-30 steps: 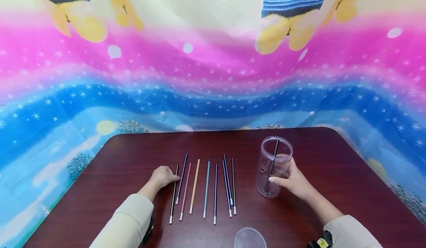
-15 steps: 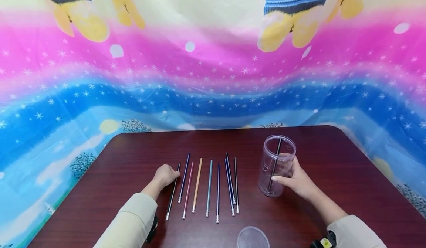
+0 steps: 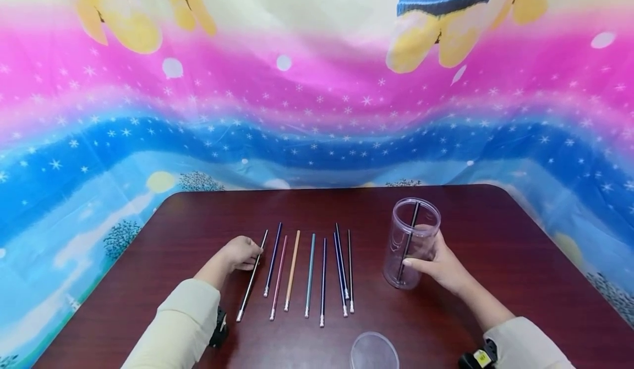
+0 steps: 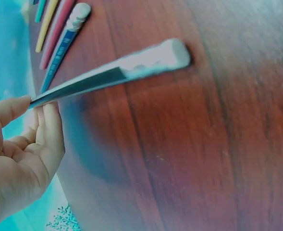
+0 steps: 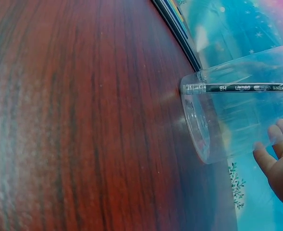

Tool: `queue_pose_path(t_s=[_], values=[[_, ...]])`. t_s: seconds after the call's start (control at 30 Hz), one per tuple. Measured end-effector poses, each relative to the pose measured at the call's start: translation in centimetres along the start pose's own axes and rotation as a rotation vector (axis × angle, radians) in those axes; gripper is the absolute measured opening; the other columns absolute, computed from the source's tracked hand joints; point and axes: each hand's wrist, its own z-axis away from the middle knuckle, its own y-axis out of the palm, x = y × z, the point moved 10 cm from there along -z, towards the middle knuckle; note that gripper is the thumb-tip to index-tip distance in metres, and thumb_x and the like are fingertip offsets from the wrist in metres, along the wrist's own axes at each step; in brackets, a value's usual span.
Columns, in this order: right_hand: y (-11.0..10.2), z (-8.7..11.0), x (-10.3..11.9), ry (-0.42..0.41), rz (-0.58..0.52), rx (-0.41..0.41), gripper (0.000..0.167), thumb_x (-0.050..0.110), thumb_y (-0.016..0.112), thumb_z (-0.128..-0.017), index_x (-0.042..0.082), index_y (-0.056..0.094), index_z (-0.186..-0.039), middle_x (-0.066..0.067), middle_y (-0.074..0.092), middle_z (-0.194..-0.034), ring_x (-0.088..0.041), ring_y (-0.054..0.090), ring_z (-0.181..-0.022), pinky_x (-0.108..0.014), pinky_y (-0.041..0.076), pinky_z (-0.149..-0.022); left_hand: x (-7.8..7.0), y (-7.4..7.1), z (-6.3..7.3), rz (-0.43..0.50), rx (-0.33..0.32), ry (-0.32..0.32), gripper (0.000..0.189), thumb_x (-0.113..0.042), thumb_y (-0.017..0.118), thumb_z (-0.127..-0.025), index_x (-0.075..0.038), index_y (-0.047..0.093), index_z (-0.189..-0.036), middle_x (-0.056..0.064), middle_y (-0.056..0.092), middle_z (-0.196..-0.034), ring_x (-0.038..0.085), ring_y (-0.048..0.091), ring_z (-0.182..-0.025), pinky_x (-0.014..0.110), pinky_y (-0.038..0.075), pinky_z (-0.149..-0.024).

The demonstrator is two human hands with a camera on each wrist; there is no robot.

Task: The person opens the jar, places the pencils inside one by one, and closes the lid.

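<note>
Surface, supporting all. Clear jar, upright at right, is gripped by the right hand, probably for steadiness; one pencil leans inside. Left hand, well apart, pinches a dark pencil beside the loose pencils, mostly spaced, presumably for easy grasping.

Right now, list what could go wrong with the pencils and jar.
The left hand pinches a dark eraser-tipped pencil nearer its far end, so the eraser end might swing. It could also nudge the navy pencil alongside. The right hand grips the clear plastic jar; if it loosens, a bump may tip it.
</note>
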Motion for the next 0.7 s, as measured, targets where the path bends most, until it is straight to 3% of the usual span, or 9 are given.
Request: queue_pose_path(t_s=[0.33,0.5,0.7], values=[[0.1,0.0,0.0,0.011,-0.031,0.006,0.064,-0.004,0.063,-0.074,0.000,0.020,-0.121,-0.033,0.039,-0.117,-0.002,0.051,-0.095,-0.021,0.045,-0.074,-2.8,-0.4,0.5,0.063,0.057,0.071,0.015,-0.007,0.043,-0.087,0.006,0.048,-0.092,0.017,0.051,-0.094,0.019,0.049,-0.074,0.032,0.049,-0.064],[0.1,0.0,-0.3,0.033,-0.032,0.009,0.064,-0.003,0.063,-0.074,0.002,0.020,-0.121,-0.031,0.038,-0.117,-0.004,0.053,-0.093,-0.021,0.045,-0.074,-5.2,-0.4,0.5,0.078,0.076,0.106,0.017,-0.007,0.042,-0.089,0.006,0.048,-0.097,0.018,0.050,-0.102,0.018,0.050,-0.076,0.033,0.049,-0.068],[0.0,0.0,-0.3,0.038,-0.041,0.012,0.064,-0.002,0.063,-0.074,0.003,0.020,-0.121,-0.030,0.039,-0.117,-0.006,0.055,-0.091,-0.022,0.045,-0.074,-8.5,-0.1,0.7,0.133,0.080,0.163,0.015,-0.006,0.042,-0.089,0.006,0.046,-0.097,0.012,0.052,-0.095,0.016,0.051,-0.071,0.034,0.049,-0.069]])
